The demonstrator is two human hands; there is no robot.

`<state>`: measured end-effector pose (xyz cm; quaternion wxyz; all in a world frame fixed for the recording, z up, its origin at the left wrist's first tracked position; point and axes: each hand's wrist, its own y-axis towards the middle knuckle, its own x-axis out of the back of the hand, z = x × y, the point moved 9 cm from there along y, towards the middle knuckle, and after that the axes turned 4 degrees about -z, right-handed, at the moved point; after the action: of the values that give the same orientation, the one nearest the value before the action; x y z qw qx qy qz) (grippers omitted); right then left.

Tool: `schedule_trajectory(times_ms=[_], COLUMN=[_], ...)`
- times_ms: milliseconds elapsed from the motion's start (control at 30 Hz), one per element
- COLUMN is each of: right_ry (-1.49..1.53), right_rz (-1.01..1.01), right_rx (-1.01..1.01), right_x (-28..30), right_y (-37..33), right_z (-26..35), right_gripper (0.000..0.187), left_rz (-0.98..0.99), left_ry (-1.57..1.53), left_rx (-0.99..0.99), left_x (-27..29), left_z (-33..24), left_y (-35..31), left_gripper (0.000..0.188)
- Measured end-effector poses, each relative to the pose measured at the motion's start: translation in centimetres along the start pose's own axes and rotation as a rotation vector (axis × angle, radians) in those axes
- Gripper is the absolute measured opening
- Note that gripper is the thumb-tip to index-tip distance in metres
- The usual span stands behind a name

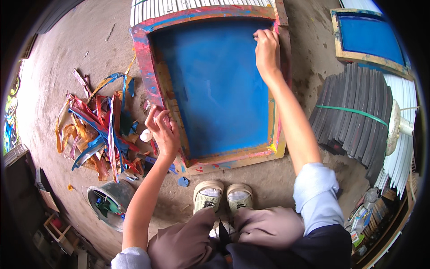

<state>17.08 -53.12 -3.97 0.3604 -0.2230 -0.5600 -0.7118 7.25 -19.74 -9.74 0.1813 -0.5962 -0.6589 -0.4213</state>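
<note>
A screen printing frame (144, 58) with paint-stained wooden rails and a blue mesh lies in front of me. My left hand (165, 133) is at its lower left rail, with curled fingers closed on the rail's outer side. Beside those fingers is a small round white thing (146, 135) whose kind I cannot make out. Inside the upper right corner, my right hand (267, 50) has its fingers pinched together over the mesh. A small dark bit shows at the fingertips, too little to name.
Torn, paint-coloured strips (105, 130) are heaped on the left, above a grey bucket (109, 204). Right of the frame stands a strapped bundle of dark slats (354, 116). A second blue screen (369, 38) lies at far right. White slats (179, 11) extend beyond the frame.
</note>
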Motion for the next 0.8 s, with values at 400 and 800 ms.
schedule_trajectory(times_ms=[400,800], right_ry=[0.311,0.479], right_rz=[0.149,0.419], right_rx=[0.243,0.561], right_x=[0.4,-0.1], right_y=[-7.4,-19.4], right_z=[8.3,20.3], right_gripper=[0.011,0.01], left_rz=[-0.014,-0.038], left_ry=[-0.037,-0.011], left_rx=[-0.014,-0.046], left_x=[0.8,1.0], left_z=[0.3,0.1], left_y=[0.0,0.3], left_gripper=[0.038,0.038])
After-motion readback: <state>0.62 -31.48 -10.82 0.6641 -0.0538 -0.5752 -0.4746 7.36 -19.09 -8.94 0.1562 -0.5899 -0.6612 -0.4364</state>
